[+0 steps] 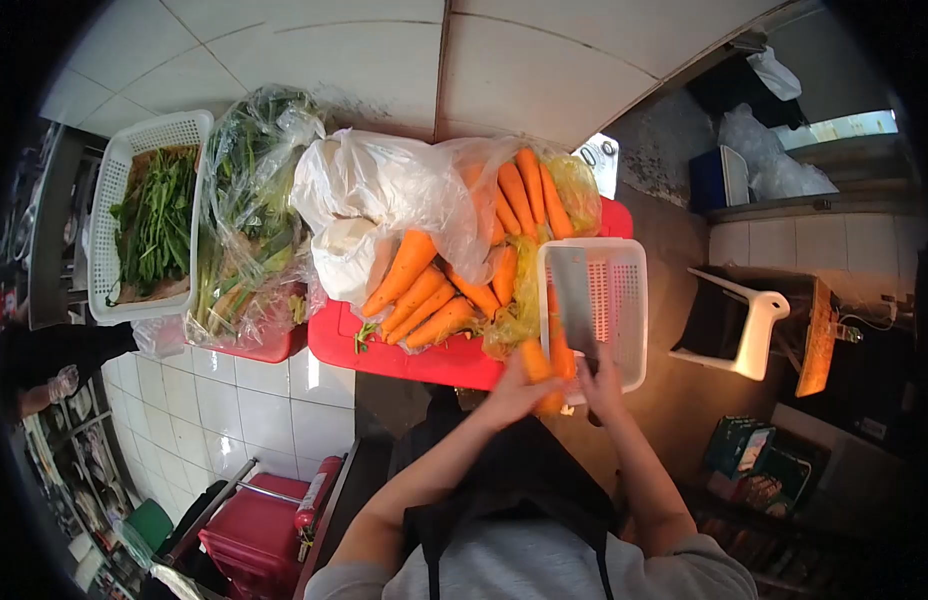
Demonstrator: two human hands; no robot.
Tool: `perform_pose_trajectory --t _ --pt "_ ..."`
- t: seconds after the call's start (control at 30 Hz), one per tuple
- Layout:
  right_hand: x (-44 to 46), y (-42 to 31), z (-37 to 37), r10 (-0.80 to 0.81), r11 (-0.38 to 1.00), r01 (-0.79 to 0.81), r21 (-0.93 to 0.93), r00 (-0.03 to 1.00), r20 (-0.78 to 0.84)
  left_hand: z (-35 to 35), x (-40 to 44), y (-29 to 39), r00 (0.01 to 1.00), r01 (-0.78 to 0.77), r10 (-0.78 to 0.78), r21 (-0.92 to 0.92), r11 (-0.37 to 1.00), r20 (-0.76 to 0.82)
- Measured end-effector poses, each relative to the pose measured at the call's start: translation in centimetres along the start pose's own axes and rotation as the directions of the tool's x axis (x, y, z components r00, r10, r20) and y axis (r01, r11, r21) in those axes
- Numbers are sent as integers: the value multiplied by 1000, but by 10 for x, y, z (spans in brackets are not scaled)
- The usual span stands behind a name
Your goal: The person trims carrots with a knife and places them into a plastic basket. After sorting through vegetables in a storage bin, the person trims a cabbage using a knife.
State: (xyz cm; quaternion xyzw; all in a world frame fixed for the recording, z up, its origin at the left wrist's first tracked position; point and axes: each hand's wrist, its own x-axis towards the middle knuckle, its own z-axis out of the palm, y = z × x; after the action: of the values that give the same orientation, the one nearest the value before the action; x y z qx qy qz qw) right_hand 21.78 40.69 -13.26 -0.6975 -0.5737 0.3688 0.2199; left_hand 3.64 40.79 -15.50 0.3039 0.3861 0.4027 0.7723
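My left hand (519, 393) is closed around a carrot (534, 360), slightly blurred, at the near left corner of a white plastic basket (639, 300). My right hand (606, 384) grips the handle of a broad-bladed knife (574, 285), its grey blade pointing away from me over the basket. Carrot pieces show beside the blade, partly hidden by it. Left of the basket, several whole carrots (419, 300) lie in and around an open clear plastic bag (469, 230) on a red surface (339, 335).
White plastic bags (354, 180) sit behind the carrots. Further left are bagged green vegetables (249, 200) and a white basket (202, 180) of leafy greens. A white stool (759, 320) stands at right. Another person's dark sleeve (79, 355) shows at far left. A fire extinguisher (312, 500) is below left.
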Motion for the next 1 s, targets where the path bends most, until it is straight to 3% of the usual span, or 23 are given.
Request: perform_pose_trajectory --t 0.03,0.07,0.13,0.17,0.2,0.3,0.33,0.37,0.4,0.43,0.47,0.57,0.67,0.77,0.8,0.9,0.97,1.0 --pt "7 16 -14 -66 998 65 -8 996 -68 15 22 -39 992 -119 129 268 956 -19" --pt "15 24 -28 -37 998 35 -57 998 -44 33 32 -36 996 93 -82 359 929 -45" --pt "31 29 -55 24 986 -22 -163 1000 9 52 51 -52 987 113 -49 441 890 -154" --pt "42 32 -64 -44 981 45 -190 999 9 58 57 -62 977 132 -33 477 869 -211" --pt "59 34 -71 -113 970 113 -216 994 12 60 58 -83 934 40 212 676 735 -286" --pt "124 12 -89 -391 884 389 -261 919 45 28 43 -49 955 -165 281 616 770 -95" --pt "150 8 -92 -461 844 461 -276 885 68 11 37 -34 902 -186 396 677 712 -169" --pt "175 1 -97 -422 814 454 -362 891 167 -10 31 -19 832 -193 506 738 646 -226" --pt "201 -2 -99 -372 771 452 -448 891 259 -37 28 -5 759 -94 572 818 567 -310" --pt "226 -2 -98 -467 697 556 -453 831 301 -63 28 11 672 17 641 873 488 -371" --pt "249 -3 -94 -554 610 648 -456 760 339 -81 30 31 618 81 704 920 385 -349" --pt "296 -8 -72 -571 521 754 -400 657 492 -128 48 56 506 208 835 970 125 -216" --pt "321 5 -41 -363 713 615 -337 735 573 -136 69 62 613 514 694 858 12 -377" --pt "337 46 -19 -478 725 660 -196 687 547 -133 66 70 641 535 588 837 118 -493" --pt "339 48 -18 -474 741 650 -168 684 554 -130 61 70 651 553 592 831 61 -476" --pt "339 48 -24 -465 779 615 -120 697 546 -113 29 53 630 455 639 877 157 -441" --pt "335 54 -24 -477 792 604 -87 701 530 -73 4 39 560 348 649 857 381 -516" --pt "334 55 -26 -474 794 600 -100 713 516 -56 -7 21 577 273 571 797 539 -584"
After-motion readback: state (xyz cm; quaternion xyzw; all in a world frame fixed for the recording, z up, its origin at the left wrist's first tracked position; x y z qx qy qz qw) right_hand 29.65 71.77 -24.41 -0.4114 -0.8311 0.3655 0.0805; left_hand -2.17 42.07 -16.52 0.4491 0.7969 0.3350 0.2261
